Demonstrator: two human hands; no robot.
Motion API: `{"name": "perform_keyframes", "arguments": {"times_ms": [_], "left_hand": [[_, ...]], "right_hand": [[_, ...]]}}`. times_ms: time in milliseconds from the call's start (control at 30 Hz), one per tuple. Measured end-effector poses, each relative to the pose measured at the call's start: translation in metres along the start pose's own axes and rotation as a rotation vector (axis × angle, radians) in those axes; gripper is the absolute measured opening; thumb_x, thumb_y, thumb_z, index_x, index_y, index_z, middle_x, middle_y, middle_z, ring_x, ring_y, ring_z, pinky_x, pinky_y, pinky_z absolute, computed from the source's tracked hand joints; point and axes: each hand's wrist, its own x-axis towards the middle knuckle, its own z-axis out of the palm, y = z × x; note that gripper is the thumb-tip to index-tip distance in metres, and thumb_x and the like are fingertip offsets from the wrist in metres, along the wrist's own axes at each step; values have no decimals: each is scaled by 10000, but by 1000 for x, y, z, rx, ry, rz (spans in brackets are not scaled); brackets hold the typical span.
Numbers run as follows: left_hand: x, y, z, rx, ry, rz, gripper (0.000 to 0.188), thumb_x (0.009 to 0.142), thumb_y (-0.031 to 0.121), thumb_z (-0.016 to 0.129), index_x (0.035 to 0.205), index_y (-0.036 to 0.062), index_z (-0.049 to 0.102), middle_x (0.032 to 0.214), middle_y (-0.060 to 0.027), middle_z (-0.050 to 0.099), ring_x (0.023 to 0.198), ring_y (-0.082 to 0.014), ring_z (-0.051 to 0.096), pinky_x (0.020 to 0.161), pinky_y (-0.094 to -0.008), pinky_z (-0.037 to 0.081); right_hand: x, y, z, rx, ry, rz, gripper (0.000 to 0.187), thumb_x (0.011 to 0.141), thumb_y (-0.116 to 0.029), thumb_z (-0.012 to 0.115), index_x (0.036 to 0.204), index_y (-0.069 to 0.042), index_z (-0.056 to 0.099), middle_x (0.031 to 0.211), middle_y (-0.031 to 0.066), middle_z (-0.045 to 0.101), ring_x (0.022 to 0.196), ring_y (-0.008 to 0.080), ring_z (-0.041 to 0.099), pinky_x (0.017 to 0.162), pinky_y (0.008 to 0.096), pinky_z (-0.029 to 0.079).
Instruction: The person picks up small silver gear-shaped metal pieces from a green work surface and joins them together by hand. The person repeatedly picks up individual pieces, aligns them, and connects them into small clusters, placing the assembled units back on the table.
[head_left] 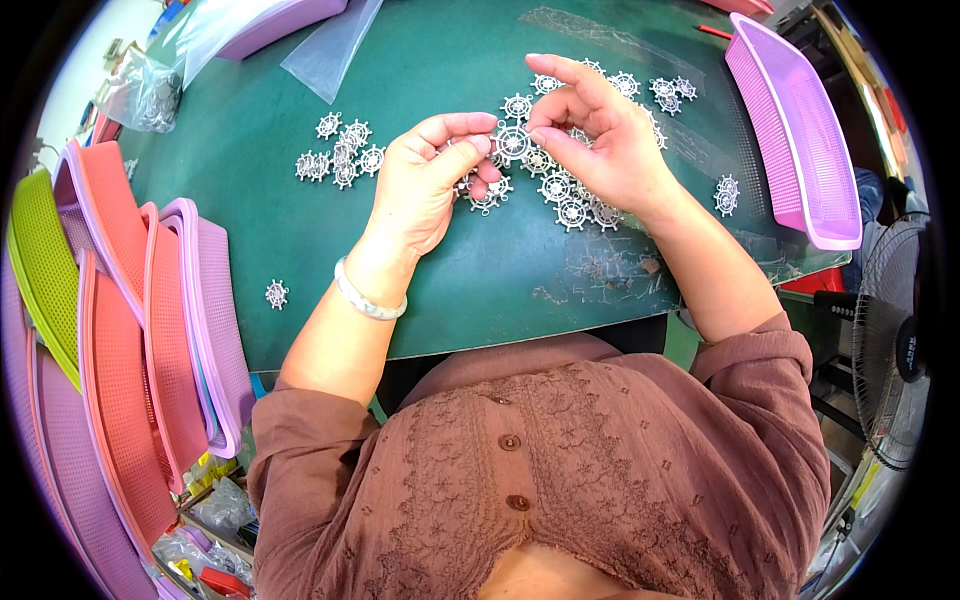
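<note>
Over the green table, my left hand (pixel 425 180) pinches the left edge of a silver ship's-wheel charm (pixel 513 143) between thumb and forefinger. My right hand (pixel 605 140) meets the same charm's right edge with thumb and a bent finger, its forefinger raised apart. Beneath and behind both hands spreads a loose pile of similar ship's-wheel charms (pixel 572 213), partly hidden by my fingers. A smaller heap of charms (pixel 346 150) lies left of my left hand. A little cluster (pixel 672 93) sits beyond my right hand.
Single charms lie at the left (pixel 277 293) and right (pixel 727 195). A pink-purple basket (pixel 800 140) stands along the right edge, with a fan (pixel 890 340) below it. Stacked coloured baskets (pixel 130 330) crowd the left side. Clear plastic bags (pixel 335 50) rest at the back.
</note>
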Motion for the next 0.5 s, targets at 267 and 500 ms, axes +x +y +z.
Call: {"name": "perform_keyframes", "arguments": {"times_ms": [267,500], "left_hand": [[1,-1,-1,-22,-19,-10,191,840,47,565,1021,-9,589,792,-57,605,650,-116,572,550,-227,434],[1,0,-1,-38,-21,-21,196,837,47,567,1024,-9,587,781,-55,598,658,-120,573,553,-229,435]], "right_hand": [[1,7,4,-2,66,-66,483,780,21,587,1234,-58,441,762,15,579,697,73,544,637,216,449],[1,8,5,30,68,-70,474,782,21,586,1230,-53,449,765,12,576,704,70,541,642,213,446]]}}
